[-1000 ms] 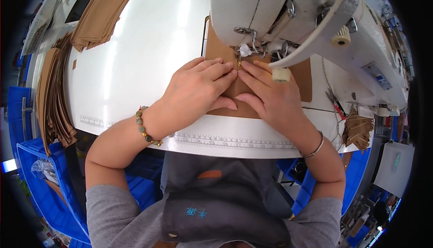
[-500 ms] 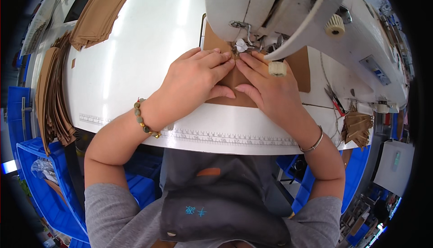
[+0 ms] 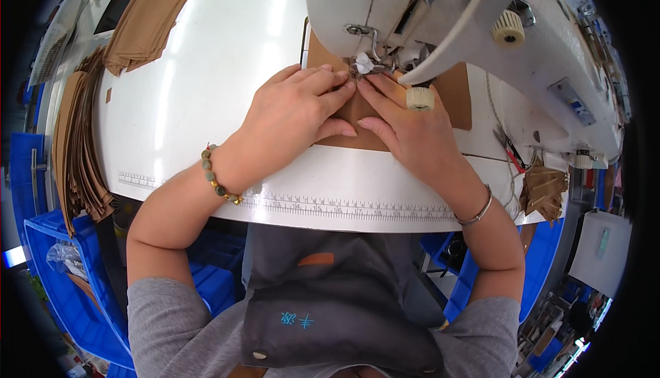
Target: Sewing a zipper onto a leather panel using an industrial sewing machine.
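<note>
A brown fabric piece [image 3: 354, 137] lies flat on the white sewing table, partly under the head of a sewing machine [image 3: 344, 7]. My left hand [image 3: 295, 106] rests on its left part, fingers stretched toward the needle area. My right hand [image 3: 409, 117] presses on the right part, its fingertips close to those of the left, beside the presser foot. Both thumbs point at each other with a small gap between them. A small white piece [image 3: 363, 63] sits by the needle, which is hard to make out behind the metal parts.
Stacks of brown cut pieces lie at the far left [image 3: 155, 20] and over the left edge [image 3: 82, 144]. Red-handled scissors [image 3: 512, 154] and folded brown pieces [image 3: 544, 192] are at the right. A ruler strip [image 3: 330, 209] runs along the front edge. Blue bins [image 3: 75, 275] stand below.
The fabric has slid slightly away from me under the machine head, its near edge now farther from the ruler. Both hands have moved forward with it, still flat on it.
</note>
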A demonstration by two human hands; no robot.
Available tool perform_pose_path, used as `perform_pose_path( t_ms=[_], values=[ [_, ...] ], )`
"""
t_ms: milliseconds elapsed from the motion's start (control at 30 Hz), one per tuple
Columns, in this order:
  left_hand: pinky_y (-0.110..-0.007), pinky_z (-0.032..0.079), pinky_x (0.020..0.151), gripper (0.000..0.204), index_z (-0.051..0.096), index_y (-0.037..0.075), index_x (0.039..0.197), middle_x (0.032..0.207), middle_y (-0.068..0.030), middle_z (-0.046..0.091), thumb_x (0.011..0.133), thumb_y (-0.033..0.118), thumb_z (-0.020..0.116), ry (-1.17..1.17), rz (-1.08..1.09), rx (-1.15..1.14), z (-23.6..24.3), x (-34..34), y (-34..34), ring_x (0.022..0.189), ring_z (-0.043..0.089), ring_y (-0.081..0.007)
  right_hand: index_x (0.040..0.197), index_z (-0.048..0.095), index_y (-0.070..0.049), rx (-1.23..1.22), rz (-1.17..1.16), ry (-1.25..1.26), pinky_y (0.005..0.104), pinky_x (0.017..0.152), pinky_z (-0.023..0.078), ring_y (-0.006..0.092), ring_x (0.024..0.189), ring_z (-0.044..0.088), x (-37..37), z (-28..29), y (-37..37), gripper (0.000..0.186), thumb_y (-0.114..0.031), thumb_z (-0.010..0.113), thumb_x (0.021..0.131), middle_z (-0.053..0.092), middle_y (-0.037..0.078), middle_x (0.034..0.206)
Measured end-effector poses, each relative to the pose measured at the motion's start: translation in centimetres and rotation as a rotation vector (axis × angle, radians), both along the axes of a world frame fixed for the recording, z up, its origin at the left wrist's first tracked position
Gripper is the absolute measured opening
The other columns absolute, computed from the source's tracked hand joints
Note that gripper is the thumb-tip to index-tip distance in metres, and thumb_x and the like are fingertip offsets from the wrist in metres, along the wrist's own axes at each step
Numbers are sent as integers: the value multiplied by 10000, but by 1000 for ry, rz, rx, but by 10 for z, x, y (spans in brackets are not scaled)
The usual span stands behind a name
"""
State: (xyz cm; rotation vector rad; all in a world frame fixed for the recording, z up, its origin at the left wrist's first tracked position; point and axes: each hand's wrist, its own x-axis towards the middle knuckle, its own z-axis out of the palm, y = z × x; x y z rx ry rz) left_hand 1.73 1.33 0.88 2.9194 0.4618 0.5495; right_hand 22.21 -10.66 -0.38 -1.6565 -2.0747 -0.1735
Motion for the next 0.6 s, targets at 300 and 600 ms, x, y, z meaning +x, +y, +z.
perform_pose_path(
  t_ms=[300,600],
  values=[
    [-393,534,1008,598,746,45,1251,1210,-69,726,809,446,769,-80,-18,34,0,3,2,1076,695,-263,1294,719,-89,-8,-33,-18,498,1114,454,292,1150,651,0,1,1,507,-319,797,849,723,104,1102],
    [-411,497,1075,587,738,36,1259,1295,-81,699,869,475,724,-11,-6,14,-1,2,3,1268,635,-259,1282,731,-87,5,-25,-14,507,1116,454,304,1149,648,2,-1,2,489,-323,787,857,725,115,1103]
  ],
)
